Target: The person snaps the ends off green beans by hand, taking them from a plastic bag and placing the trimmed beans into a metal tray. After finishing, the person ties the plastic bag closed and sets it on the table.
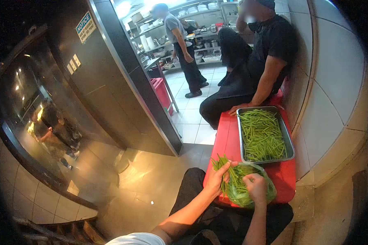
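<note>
A metal tray (pixel 287 136) of green beans (pixel 261 134) sits on the red bench (pixel 229 132), beside a seated person (pixel 274 41). Nearer, the left hand (pixel 221 176) grips a bean bunch (pixel 221 163) at the plastic bag (pixel 241 198); the right hand (pixel 255 185) curls over it, its grasp unclear to me.

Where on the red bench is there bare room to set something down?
The red bench has a bare strip between the metal tray's left rim and the bench's left edge, and a patch at the near right corner, beside the plastic bag. It's crowded at the bag, where the left hand and right hand are.
</note>
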A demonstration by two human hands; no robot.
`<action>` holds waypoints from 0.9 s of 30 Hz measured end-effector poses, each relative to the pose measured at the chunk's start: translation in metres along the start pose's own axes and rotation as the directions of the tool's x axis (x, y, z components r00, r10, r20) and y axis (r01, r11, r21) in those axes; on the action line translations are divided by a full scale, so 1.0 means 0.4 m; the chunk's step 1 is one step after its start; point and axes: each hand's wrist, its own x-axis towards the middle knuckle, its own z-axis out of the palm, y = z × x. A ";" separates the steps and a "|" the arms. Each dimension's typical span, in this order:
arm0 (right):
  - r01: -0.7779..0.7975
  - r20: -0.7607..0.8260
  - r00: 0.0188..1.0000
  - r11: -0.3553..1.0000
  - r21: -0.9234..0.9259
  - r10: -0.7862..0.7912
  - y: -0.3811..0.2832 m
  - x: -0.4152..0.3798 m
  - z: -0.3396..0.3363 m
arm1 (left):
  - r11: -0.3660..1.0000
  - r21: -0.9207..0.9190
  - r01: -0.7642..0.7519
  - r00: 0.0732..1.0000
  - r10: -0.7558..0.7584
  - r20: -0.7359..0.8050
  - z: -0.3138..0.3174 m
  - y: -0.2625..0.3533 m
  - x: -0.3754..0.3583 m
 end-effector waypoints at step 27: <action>-0.140 0.229 0.971 0.931 0.337 0.063 -0.110 -0.007 0.052 | 0.942 0.332 0.051 0.994 -0.079 0.072 0.018 -0.026 -0.004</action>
